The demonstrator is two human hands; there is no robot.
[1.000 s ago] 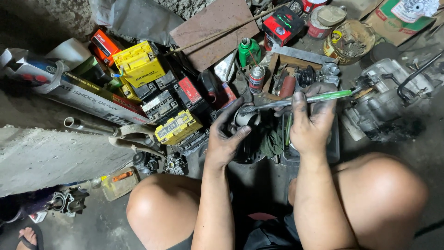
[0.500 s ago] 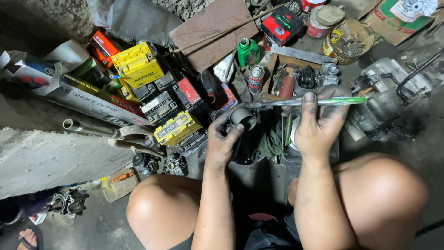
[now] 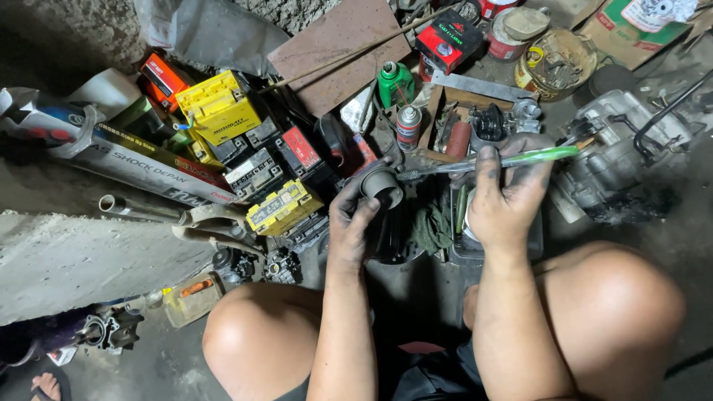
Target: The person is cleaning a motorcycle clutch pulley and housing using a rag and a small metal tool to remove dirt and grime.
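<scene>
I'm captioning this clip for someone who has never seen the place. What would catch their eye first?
At centre, two grimy hands: the left hand cups a small grey cylindrical part, the right hand grips a green-handled screwdriver pointed at it. Upper left, bright yellow batteries stand out among cluttered boxes, and a green bottle stands behind the hands.

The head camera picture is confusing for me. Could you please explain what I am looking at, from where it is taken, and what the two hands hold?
The camera sits on a person's head and looks down, so you see their own bare knees and arms while they squat on a workshop floor. The left hand holds a small dark cylindrical part, open end up. The right hand holds a screwdriver with a clear green handle, its metal tip pointing toward that part. Around them on the floor lie yellow batteries, a green oil bottle, a spray can, a motorcycle engine and a tin of small parts.
</scene>
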